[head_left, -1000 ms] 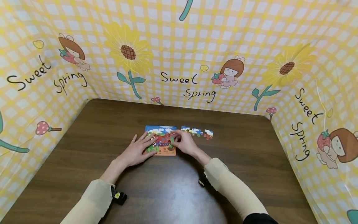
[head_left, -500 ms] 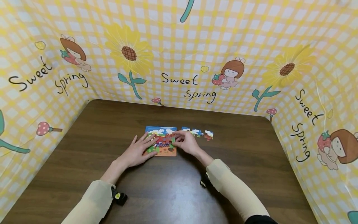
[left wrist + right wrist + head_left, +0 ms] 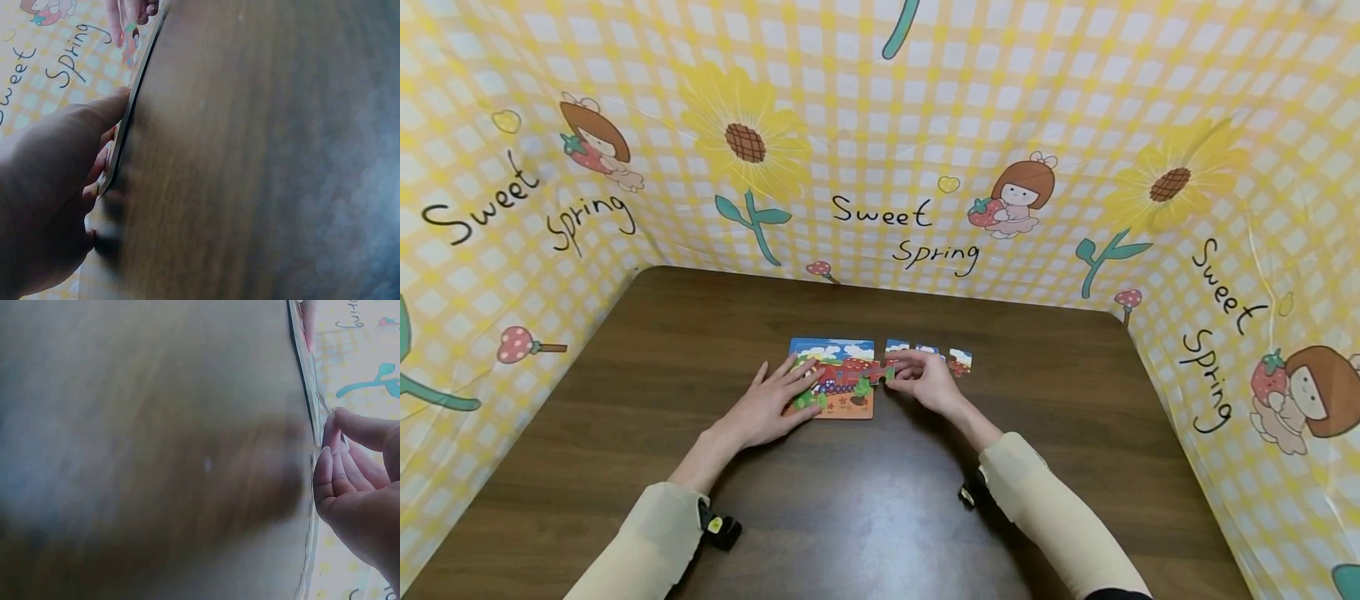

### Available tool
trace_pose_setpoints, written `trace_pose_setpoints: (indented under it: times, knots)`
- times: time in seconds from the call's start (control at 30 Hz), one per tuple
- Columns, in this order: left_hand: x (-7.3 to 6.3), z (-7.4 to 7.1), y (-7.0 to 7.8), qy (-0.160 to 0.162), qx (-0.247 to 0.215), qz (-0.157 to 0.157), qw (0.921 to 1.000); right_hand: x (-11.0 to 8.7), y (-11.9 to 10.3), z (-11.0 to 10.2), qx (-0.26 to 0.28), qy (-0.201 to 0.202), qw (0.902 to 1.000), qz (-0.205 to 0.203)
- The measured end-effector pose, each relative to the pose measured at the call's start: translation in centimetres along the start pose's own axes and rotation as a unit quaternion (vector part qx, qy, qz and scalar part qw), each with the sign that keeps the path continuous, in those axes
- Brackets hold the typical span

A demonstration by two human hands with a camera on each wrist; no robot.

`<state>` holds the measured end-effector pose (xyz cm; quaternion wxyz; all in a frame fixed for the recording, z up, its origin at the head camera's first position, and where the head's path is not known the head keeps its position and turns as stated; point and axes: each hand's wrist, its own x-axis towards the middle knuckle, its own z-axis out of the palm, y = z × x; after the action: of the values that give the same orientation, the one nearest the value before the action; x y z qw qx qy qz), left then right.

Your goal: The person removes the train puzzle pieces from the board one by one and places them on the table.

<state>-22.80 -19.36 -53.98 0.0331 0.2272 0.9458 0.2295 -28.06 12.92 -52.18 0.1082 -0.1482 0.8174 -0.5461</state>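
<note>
A jigsaw puzzle board point(image 3: 833, 350) with a red train, clouds and orange ground lies at the middle of the table in the head view. My left hand point(image 3: 767, 406) rests on its left part with fingers spread, hiding some of the picture. Just past the board's right edge, my right hand point(image 3: 927, 379) pinches a red and green puzzle piece point(image 3: 884, 372) between thumb and fingers. The same piece point(image 3: 129, 45) shows in the left wrist view, below the right hand's fingertips. In the right wrist view, my right hand point(image 3: 359, 469) holds it nearly edge-on.
Several loose puzzle pieces, among them a sky piece point(image 3: 897, 343) and a red and white piece point(image 3: 959, 360), lie right of the board; my right hand partly covers some. A yellow checked cloth point(image 3: 880, 158) walls the brown table point(image 3: 865, 483) at the back and sides.
My right hand has moved right from the board's right part, drawing the puzzle piece past the board's edge. My left hand has stayed in place.
</note>
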Motion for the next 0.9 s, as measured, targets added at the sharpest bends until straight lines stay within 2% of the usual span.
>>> trace_pose_setpoints:
  times: [0.27,0.9]
  knots:
    - [0.0,0.0,-0.2,0.0,0.003,-0.003,1.0,-1.1,0.5,-1.7,0.002,0.008,1.0,-0.005]
    - [0.0,0.1,-0.1,0.001,0.004,-0.001,1.0,-5.3,3.2,-7.4,-0.006,0.032,0.9994,0.01]
